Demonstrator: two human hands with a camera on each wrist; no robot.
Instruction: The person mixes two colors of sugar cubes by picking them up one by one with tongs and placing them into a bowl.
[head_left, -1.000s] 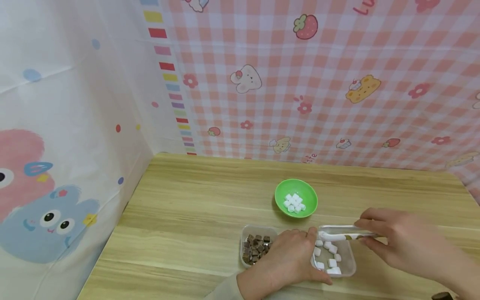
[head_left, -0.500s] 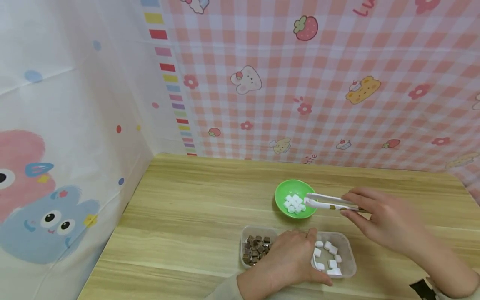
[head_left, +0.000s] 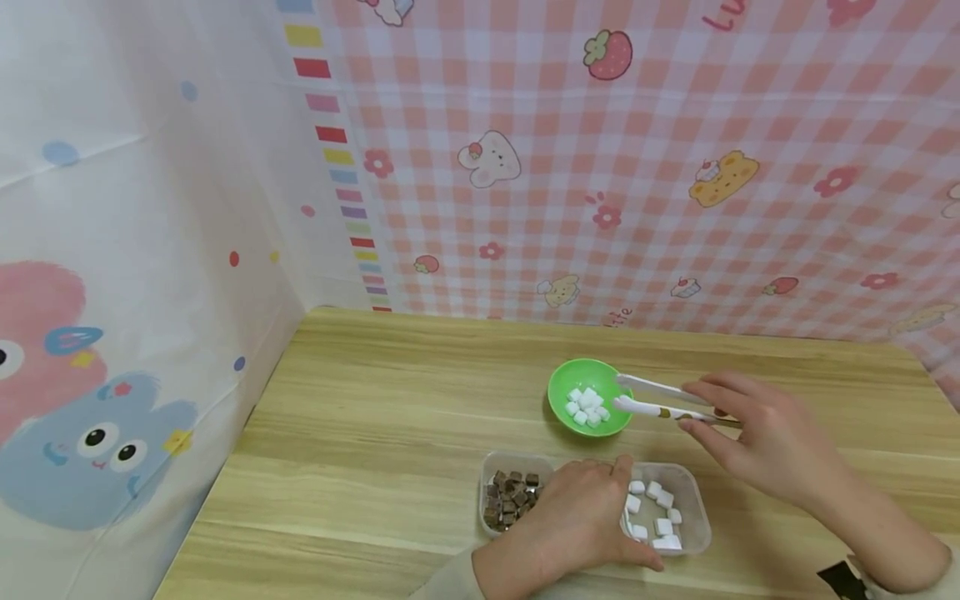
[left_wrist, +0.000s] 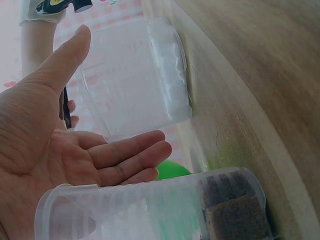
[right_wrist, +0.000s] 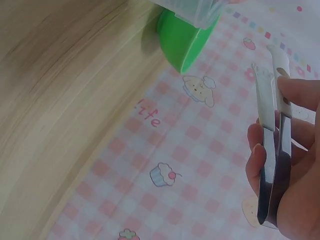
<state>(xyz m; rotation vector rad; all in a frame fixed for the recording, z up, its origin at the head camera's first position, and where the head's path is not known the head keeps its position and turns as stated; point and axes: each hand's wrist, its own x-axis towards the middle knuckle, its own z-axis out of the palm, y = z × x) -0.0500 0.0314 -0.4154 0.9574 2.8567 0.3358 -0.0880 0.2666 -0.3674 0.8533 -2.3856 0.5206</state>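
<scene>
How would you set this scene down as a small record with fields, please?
Green bowl: holds a small heap of white cubes
Left box: clear, holding brown cubes
Right box: clear, holding white pieces
Right hand: holds the tongs
Tongs' state: tips apart by the bowl's right side in the head view, nothing between them
Left hand: between the two boxes, fingers loosely extended
Surface: wood-grain table
Backdrop: pink-and-white checked cloth
</scene>
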